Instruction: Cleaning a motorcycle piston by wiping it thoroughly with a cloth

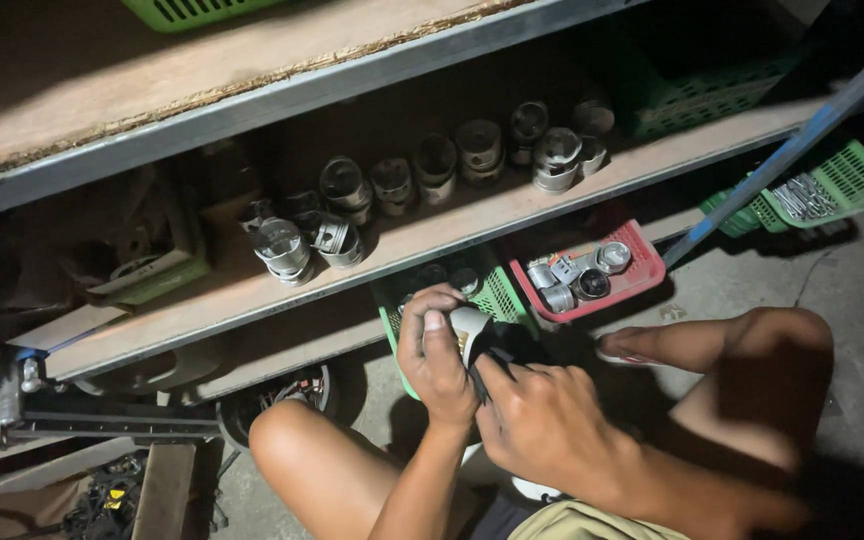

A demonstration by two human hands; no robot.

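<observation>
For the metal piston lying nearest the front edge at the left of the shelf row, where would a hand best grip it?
Grip the piston around its round ringed wall, coming from the front of the shelf: it sits near the edge, with other pistons close behind and beside it.

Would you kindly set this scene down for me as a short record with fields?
Setting: dim storage spot beside a metal-framed shelf with wooden boards
Left hand: grips a silvery piston-like metal part
Right hand: presses a dark cloth against that part
On the shelf: a row of similar metal cylinders
Below the shelf: red basket holding more metal parts; green basket behind the hands
Far right: green tray with small metal pieces
Person: crouched, bare knees on either side of the hands
</observation>
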